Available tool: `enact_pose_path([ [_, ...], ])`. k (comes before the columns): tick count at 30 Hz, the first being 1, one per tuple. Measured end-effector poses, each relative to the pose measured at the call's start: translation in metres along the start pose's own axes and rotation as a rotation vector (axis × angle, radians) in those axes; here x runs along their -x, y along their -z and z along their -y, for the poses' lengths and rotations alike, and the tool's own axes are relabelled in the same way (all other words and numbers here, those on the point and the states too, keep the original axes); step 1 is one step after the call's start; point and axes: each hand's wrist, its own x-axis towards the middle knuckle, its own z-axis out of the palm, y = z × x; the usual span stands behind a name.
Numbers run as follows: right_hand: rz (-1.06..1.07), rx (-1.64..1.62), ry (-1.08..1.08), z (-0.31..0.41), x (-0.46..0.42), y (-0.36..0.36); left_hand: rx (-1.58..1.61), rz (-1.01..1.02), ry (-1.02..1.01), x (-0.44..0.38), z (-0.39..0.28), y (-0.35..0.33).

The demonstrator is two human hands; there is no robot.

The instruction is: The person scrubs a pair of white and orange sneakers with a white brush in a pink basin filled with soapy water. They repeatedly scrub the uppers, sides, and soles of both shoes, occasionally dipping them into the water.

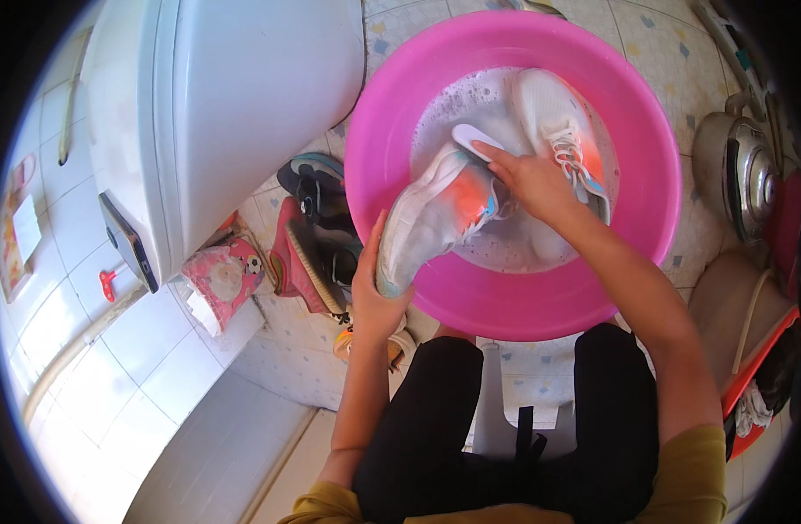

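My left hand [379,298] grips one end of a wet white sneaker [418,213] with an orange patch and light blue trim, tilted over the near left of a pink plastic basin [531,304]. In my right hand [538,183] is a white-backed scrub brush [472,139], held against the far end of this shoe. The brush's bristles are mostly hidden. A matching sneaker [551,118] with white laces rests in the cloudy, foamy water [462,98] on the basin's right side.
Left of the basin, dark shoes [318,196] and a pink-red shoe [302,262] crowd the tiled floor beside a white appliance [263,72]. A phone [128,242] lies at the appliance's edge. A metal kettle [744,177] and a red tub [760,373] stand at right.
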Motion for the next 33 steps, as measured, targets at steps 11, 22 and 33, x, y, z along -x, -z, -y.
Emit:
enact_pose_path([
  [11,0.050,-0.017,-0.013,0.017,0.012,0.000,0.039,-0.019,0.007,0.002,0.001,-0.001],
  [22,-0.101,-0.326,0.063,0.021,0.032,-0.028,0.193,-0.115,0.111,0.015,0.023,-0.005],
  [33,-0.117,-0.302,0.080,0.036,0.043,-0.036,0.293,-0.156,0.171,0.021,0.028,-0.007],
])
